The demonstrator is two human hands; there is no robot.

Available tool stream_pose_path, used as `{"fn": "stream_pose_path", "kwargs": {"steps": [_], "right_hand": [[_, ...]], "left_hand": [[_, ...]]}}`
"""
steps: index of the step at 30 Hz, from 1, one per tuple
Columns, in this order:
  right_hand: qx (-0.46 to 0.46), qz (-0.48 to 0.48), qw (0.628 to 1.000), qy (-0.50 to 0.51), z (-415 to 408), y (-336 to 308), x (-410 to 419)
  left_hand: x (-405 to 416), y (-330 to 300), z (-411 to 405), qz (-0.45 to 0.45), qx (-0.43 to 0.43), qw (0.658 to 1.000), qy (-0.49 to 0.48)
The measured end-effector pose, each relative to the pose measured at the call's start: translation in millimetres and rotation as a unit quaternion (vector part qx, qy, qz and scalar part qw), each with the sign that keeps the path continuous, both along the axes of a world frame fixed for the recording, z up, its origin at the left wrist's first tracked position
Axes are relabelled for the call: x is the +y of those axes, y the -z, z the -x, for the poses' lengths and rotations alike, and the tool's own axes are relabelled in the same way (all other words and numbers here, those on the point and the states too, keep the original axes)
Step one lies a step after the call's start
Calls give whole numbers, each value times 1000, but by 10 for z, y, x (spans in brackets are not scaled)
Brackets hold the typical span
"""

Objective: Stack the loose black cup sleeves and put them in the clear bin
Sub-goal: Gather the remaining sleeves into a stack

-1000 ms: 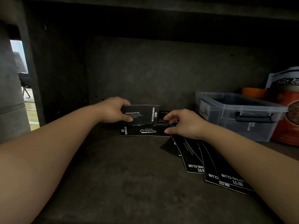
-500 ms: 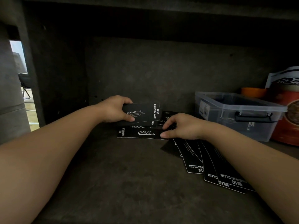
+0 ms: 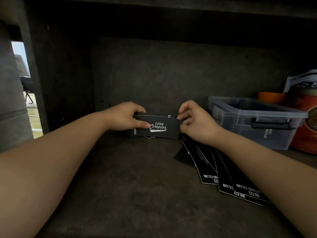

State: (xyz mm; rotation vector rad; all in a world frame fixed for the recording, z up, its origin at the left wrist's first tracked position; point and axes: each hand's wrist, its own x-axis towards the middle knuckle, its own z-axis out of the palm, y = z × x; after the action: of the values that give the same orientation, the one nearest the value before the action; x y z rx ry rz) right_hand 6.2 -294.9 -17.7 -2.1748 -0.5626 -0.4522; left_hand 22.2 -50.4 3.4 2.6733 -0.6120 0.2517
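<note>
Dark shelf (image 3: 120, 194), left hand (image 3: 123, 116) and right hand (image 3: 193, 121) each pinching held sleeves (image 3: 159, 128), clear bin (image 3: 253, 121) right

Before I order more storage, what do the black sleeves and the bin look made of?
The black cup sleeves look like thin matte card: flat, white print, pale cut edges. The clear bin looks like translucent rigid plastic: contents show dimly through its walls, and it has a moulded rim and a dark clip handle.
</note>
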Motion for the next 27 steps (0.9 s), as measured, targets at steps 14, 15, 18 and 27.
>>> {"fn": "stream_pose_path", "kwargs": {"steps": [14,15,18,27], "right_hand": [[-14,251,968,-22,65,-26,-97],[-20,260,965,-22,64,-27,-97],[-56,242,969,3,32,-30,-105],[84,256,947,176,40,-110,-267]], "left_hand": [[-31,-38,-10,-92,-49,994,16],[-34,-38,-10,-95,-53,994,13],[-31,-41,-14,-110,-65,992,-8],[13,-18,-74,-140,-73,983,-90]]}}
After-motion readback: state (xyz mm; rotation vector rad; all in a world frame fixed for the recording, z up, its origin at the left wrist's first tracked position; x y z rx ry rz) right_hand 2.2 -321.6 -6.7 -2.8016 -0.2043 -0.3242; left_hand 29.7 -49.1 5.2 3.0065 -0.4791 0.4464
